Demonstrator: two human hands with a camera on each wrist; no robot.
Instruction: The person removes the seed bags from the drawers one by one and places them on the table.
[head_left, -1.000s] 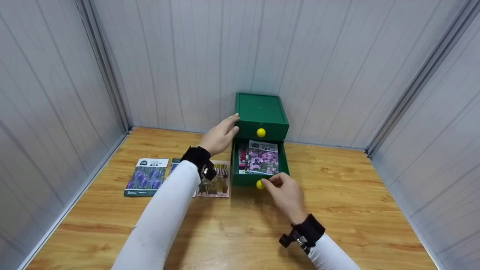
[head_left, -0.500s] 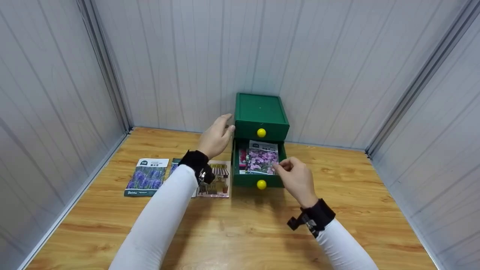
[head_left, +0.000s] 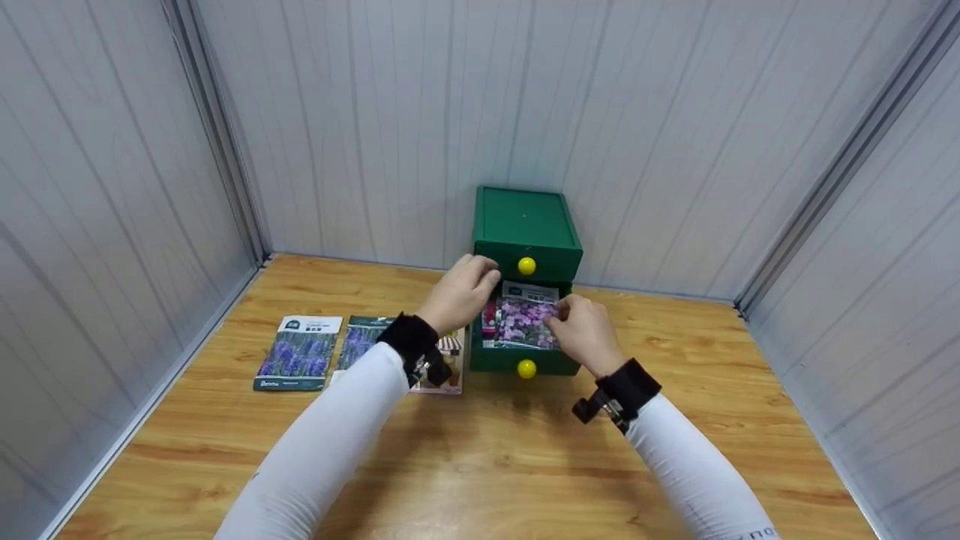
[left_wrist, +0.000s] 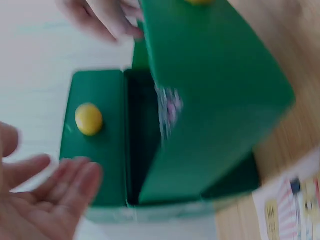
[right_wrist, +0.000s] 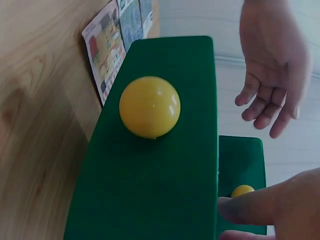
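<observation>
A small green drawer cabinet (head_left: pixel 525 216) stands against the back wall, its lower drawer (head_left: pixel 491 363) pulled out. Inside lies a seed packet with pink-purple flowers (head_left: pixel 525 319), partly over a red-flowered one (head_left: pixel 489 324). My left hand (head_left: pixel 459 294) hovers by the drawer's left side, in front of the cabinet; the left wrist view shows its fingers (left_wrist: pixel 75 182) loosely spread and holding nothing. My right hand (head_left: pixel 589 337) reaches over the drawer's right wall, thumb and fingertips at the packet's right edge. In the right wrist view its thumb (right_wrist: pixel 250 204) extends straight over the drawer; the other fingers are mostly hidden.
Left of the cabinet, a lavender packet (head_left: pixel 297 354), a second purple-flowered packet (head_left: pixel 358 341) and a pink shopfront-print packet (head_left: pixel 451 384) lie on the wooden table (head_left: pixel 495 465). Yellow knobs mark the upper drawer (head_left: pixel 559 264) and the lower one. Pale panels enclose the table.
My right hand has let go of the lower drawer's yellow knob and moved up to the packet's right edge. My left hand has left the cabinet's side and moved right, toward the drawer.
</observation>
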